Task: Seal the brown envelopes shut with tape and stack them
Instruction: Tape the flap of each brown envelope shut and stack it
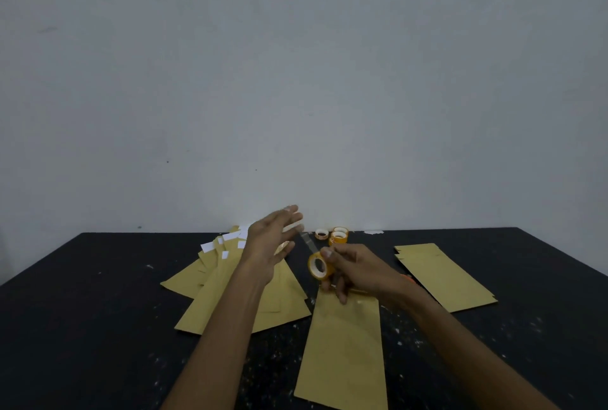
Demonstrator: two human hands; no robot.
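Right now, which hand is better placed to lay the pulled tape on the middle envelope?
Left hand, probably: it reaches the end of the tape strip, while the right hand grips the tape roll by the envelope.

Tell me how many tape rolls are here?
3: a held roll in the right hand, plus a small roll and a larger roll side by side at the far edge of the table. The larger may be two stacked.
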